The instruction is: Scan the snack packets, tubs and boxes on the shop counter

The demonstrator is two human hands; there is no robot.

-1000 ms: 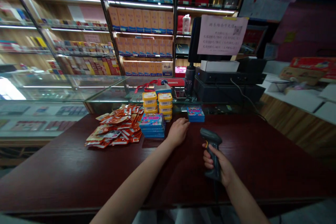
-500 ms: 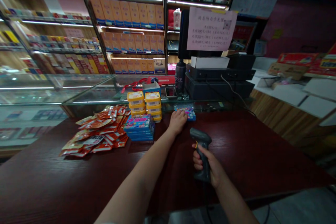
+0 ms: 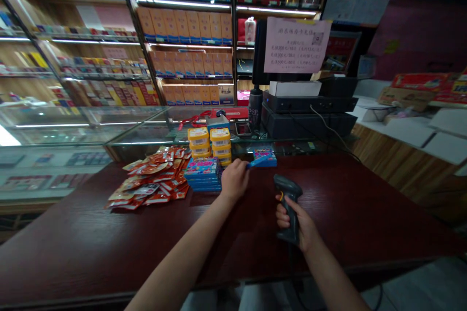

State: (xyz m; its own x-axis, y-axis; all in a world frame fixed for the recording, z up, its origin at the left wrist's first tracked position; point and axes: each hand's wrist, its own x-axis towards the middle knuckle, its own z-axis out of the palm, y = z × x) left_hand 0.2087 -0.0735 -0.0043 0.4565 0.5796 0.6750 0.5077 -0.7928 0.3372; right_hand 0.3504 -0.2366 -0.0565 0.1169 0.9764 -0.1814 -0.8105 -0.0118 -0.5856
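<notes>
Brown tbl (image 3: 339,204), lit shelves (image 3: 182,4); L hand (image 3: 234,180) w/ blue pkt (image 3: 257,161), R hand (image 3: 295,221) w/ scanner (image 3: 288,186)

I am looking into a shop, at its checkout: lit shelves (image 3: 182,3) display rows of identical boxed goods (image 3: 199,26), a glass display case (image 3: 54,148) adjoins the dark surface (image 3: 335,223), and I can see a barcode scanner (image 3: 288,186) and a notice (image 3: 296,46) listing yuan prices.
</notes>
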